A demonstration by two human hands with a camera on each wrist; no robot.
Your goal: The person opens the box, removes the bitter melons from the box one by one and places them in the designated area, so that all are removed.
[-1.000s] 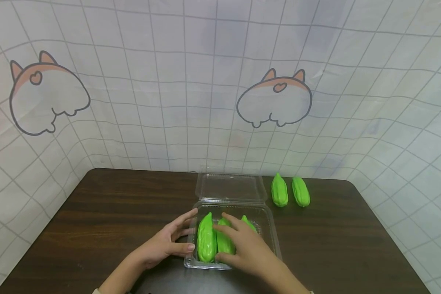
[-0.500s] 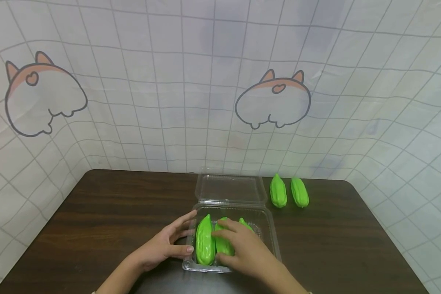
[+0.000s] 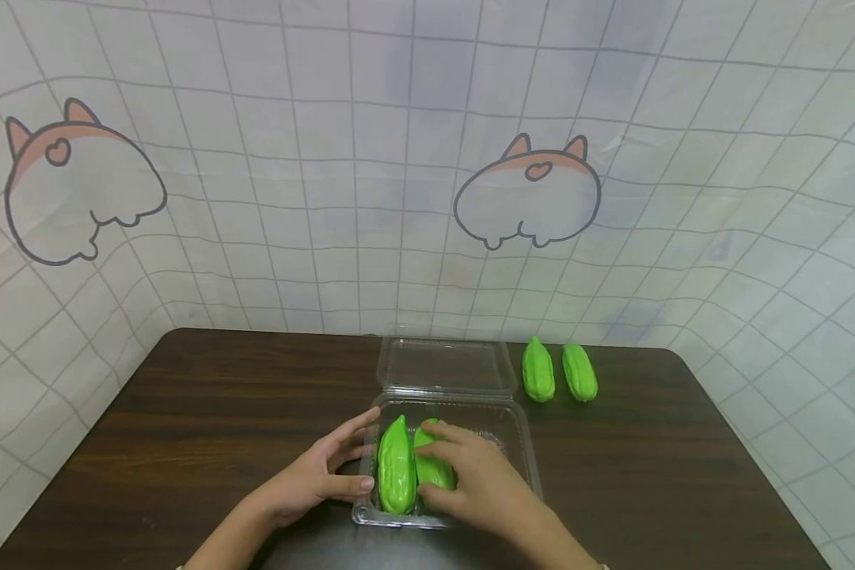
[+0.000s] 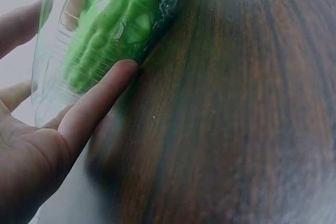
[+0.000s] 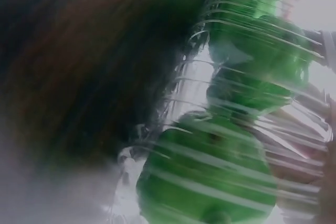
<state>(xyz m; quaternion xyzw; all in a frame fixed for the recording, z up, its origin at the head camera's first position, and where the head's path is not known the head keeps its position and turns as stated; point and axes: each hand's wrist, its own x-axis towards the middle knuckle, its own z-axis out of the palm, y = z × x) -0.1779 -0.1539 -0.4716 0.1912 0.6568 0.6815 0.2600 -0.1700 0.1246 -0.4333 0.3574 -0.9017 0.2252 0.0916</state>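
Note:
A clear hinged plastic container [image 3: 529,447] lies with its lid [image 3: 445,366] folded back, away from me. At its left side, a green bitter melon [image 3: 397,467] lies lengthwise, its tip pointing away. Beside that one lies a second melon [image 3: 434,469], with my right hand's [image 3: 480,479] bent fingers and thumb around it. The third melon is hidden under this hand in the head view; the right wrist view shows a large melon [image 5: 210,177] close up through the clear wall. My left hand [image 3: 324,471] spreads its fairly straight fingers along the container's left wall, with one fingertip [image 4: 126,69] low against it.
Two more bitter melons, one pointed [image 3: 537,370] and one blunter [image 3: 579,372], lie to the right of the lid near the back edge. A dark wood-grain table [image 3: 207,412] bears everything. White checked cloth [image 3: 313,158] hangs behind and at both sides.
My right hand has shifted slightly within the container, and its fingers draw in closer. The rightmost melon's tip, visible earlier, is now behind the hand. My left hand stays in place.

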